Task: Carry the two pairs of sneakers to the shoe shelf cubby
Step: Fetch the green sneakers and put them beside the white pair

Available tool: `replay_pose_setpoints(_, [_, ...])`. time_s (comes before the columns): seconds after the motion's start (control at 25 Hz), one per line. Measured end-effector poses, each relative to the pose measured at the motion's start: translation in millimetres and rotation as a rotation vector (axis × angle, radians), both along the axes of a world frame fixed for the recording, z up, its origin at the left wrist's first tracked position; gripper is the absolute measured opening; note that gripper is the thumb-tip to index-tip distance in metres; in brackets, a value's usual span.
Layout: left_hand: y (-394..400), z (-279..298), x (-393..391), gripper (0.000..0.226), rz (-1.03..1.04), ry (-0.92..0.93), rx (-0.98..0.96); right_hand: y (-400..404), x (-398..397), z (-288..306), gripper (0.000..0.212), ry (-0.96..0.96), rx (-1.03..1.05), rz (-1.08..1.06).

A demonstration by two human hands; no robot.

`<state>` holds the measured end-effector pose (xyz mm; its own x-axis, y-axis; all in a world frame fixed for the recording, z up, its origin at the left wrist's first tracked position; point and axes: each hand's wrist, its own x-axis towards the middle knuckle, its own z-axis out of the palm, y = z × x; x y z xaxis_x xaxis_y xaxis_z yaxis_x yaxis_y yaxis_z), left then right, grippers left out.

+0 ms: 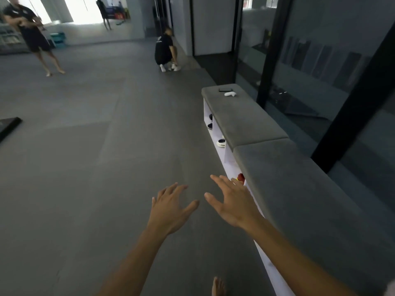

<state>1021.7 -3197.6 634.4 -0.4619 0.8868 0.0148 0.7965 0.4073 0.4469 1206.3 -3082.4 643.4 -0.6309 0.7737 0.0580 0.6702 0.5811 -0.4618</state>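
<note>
Both my hands reach out in front of me over the grey floor, fingers spread and holding nothing. My left hand (171, 208) is at centre; my right hand (232, 201) is beside it, close to the white shoe shelf (229, 158) under a long grey cushioned bench (275, 167). A red and yellow shoe (240, 177) peeks from the cubby just past my right fingertips. Farther along, a white sneaker (221, 142) and dark shoes (210, 122) sit in other cubbies.
A phone (225, 89) and a white object (230, 94) lie on the bench's far end. One person (163, 51) crouches on the floor ahead and another (32, 33) stands at far left. Glass wall panels (320, 67) run along the right. My bare foot (218, 287) shows below.
</note>
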Motion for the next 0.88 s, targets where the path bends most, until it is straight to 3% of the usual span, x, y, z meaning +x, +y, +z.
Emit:
replay_pose_setpoints(0.32, [229.2, 17.9, -183.9, 0.079, 0.128, -0.012, 0.007, 249.0, -197.7, 15.9, 0.076, -0.047, 0.019, 0.074])
replay_pose_setpoints(0.88, [678.6, 23.3, -505.1, 0.082, -0.071, 0.027, -0.015, 646.4, -506.5, 19.7, 0.079, -0.055, -0.005, -0.039])
